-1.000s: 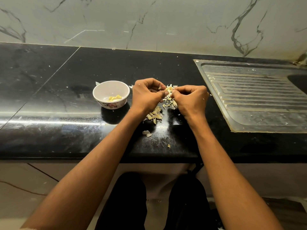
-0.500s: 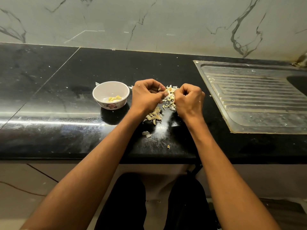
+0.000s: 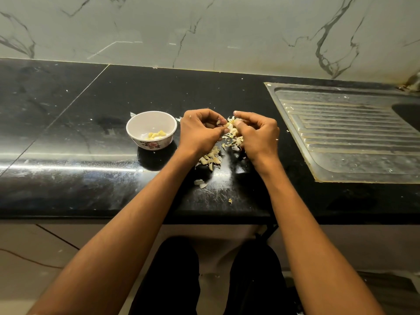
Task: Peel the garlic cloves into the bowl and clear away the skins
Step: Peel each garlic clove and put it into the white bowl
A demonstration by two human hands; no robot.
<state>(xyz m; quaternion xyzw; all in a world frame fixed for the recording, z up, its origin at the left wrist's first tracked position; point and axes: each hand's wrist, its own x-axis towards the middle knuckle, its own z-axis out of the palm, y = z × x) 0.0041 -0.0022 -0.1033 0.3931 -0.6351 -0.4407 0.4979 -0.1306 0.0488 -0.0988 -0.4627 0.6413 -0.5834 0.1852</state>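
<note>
Your left hand (image 3: 200, 130) and right hand (image 3: 258, 133) meet over the black desk (image 3: 79, 137), fingers curled — both pinching one garlic clove (image 3: 229, 126) between them. Loose skins (image 3: 233, 140) lie just below; unpeeled cloves (image 3: 211, 158) sit at 6 o'clock of your left hand. The bowl (image 3: 151, 129), at its 9 o'clock, holds peeled cloves (image 3: 156, 134).

Black counter (image 3: 68, 133) bears bowl (image 3: 136, 133), probably garlic skins (image 3: 210, 158), draining board (image 3: 341, 137).
</note>
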